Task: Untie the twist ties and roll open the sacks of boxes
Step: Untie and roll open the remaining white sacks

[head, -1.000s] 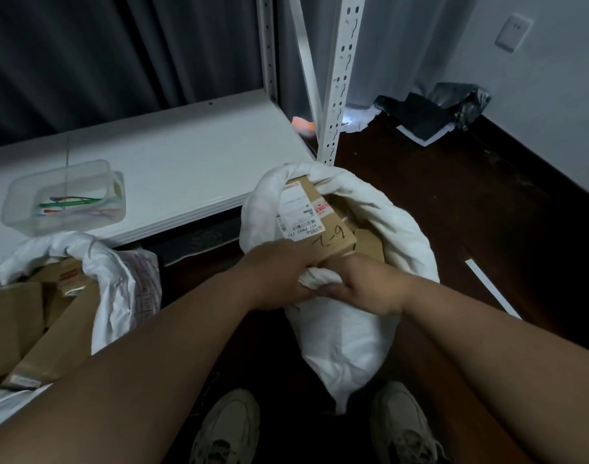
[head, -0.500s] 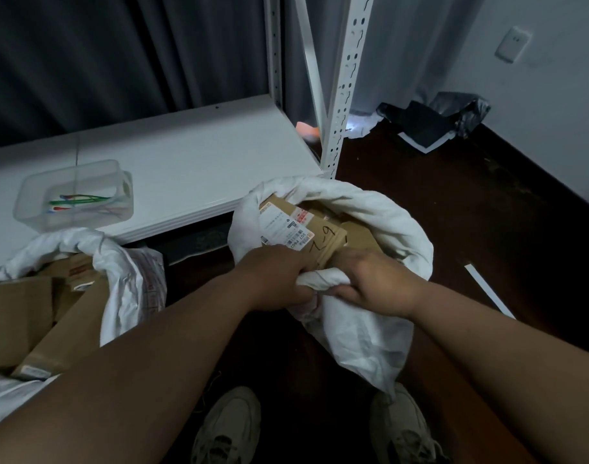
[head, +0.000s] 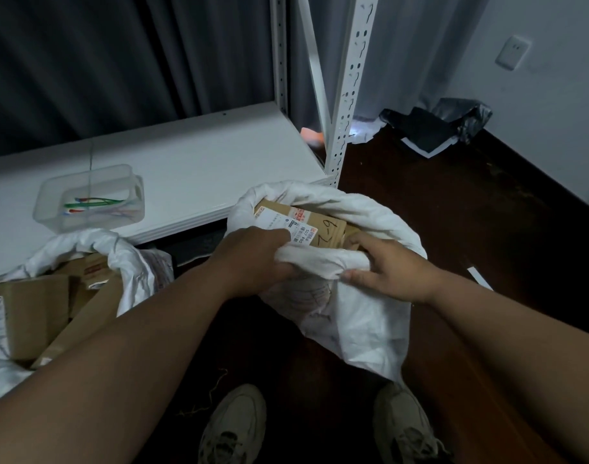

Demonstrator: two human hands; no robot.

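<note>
A white woven sack [head: 360, 316] stands on the dark floor in front of my feet, its mouth rolled into a thick rim. Inside it lies a brown cardboard box [head: 323, 229] with a white label and handwritten marks. My left hand [head: 253, 259] grips the near rim from the left. My right hand [head: 393, 269] grips the same rolled rim from the right, thumb under the roll. A second white sack [head: 125, 262] at the left is open, with several cardboard boxes [head: 32, 313] showing inside.
A clear plastic tub [head: 52, 199] with coloured twist ties sits on the low white shelf board [head: 192, 169]. A white perforated rack post [head: 346, 95] rises behind the sack. Dark bags [head: 433, 128] lie by the far wall. My two shoes [head: 236, 430] stand on the floor.
The sack's rim has been rolled lower and the box inside has tipped flatter. My hands have spread slightly apart along the near rim.
</note>
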